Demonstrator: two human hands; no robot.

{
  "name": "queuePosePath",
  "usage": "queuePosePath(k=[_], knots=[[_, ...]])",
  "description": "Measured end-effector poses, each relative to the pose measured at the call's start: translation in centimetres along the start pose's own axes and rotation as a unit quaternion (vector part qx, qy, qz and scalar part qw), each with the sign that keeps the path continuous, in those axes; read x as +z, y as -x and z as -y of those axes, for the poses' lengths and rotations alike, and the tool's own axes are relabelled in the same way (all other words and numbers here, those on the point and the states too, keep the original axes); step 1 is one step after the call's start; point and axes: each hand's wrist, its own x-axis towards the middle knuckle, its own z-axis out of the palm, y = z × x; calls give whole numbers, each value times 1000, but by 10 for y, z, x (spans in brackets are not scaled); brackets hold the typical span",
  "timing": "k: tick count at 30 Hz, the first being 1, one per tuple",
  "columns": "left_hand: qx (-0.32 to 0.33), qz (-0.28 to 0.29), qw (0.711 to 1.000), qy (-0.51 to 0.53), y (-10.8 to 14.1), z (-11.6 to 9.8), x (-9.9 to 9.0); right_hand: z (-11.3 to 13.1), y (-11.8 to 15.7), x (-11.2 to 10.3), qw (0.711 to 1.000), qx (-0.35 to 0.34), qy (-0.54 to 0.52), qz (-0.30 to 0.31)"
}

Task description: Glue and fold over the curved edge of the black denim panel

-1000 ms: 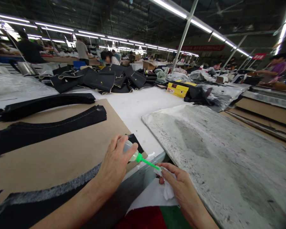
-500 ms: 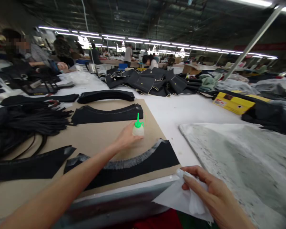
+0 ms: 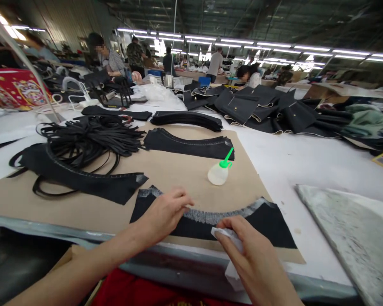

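Note:
A curved black piece (image 3: 261,225) with a greyish coated inner edge lies on the brown board (image 3: 178,174) in front of me. Over its left part is my left hand (image 3: 167,208), fingers bent and drawn together; whatever they may pinch is too small to make out. My right hand (image 3: 250,248) grips a crumpled white cloth (image 3: 232,272) at the piece's near edge. Beyond the hands, a squat bottle (image 3: 218,174) with a green nozzle rests tilted on the board, touched by neither hand.
Another curved black piece (image 3: 83,176) and a bundle of black straps (image 3: 95,131) lie left. Farther back are stacked black pieces (image 3: 188,119) and a black fabric pile (image 3: 242,104). A stained grey slab (image 3: 347,225) sits right. People are in the background.
My left hand has let go of the bottle and come back over the near black piece. My right hand has brought the white cloth to that piece. The view has turned left.

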Motion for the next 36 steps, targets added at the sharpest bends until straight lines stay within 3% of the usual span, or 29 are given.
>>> queuePosePath(k=[2, 5, 12, 16, 21, 24, 30, 33, 36], knots=[[-9, 4, 1000, -17, 29, 9, 4, 5, -12, 13, 999, -28, 29, 6], [-22, -9, 1000, -13, 49, 22, 14, 14, -27, 33, 995, -50, 85, 12], [-7, -9, 1000, -4, 50, 27, 13, 31, -45, 72, 965, -67, 254, 11], [16, -8, 999, -42, 50, 28, 14, 29, -43, 77, 951, -51, 303, 25], [41, -17, 996, -81, 48, 31, 15, 1, -33, 56, 943, -41, 329, 20], [51, -27, 994, -93, 48, 32, 16, -16, -27, 42, 928, -49, 369, -12], [52, -24, 992, -109, 52, 34, 19, -8, -27, 31, 912, -64, 390, -106], [43, -18, 994, -101, 53, 35, 20, -28, -25, -7, 899, -38, 407, -160], [39, -31, 995, -87, 53, 35, 21, -75, -11, -71, 874, 22, 439, -208]])
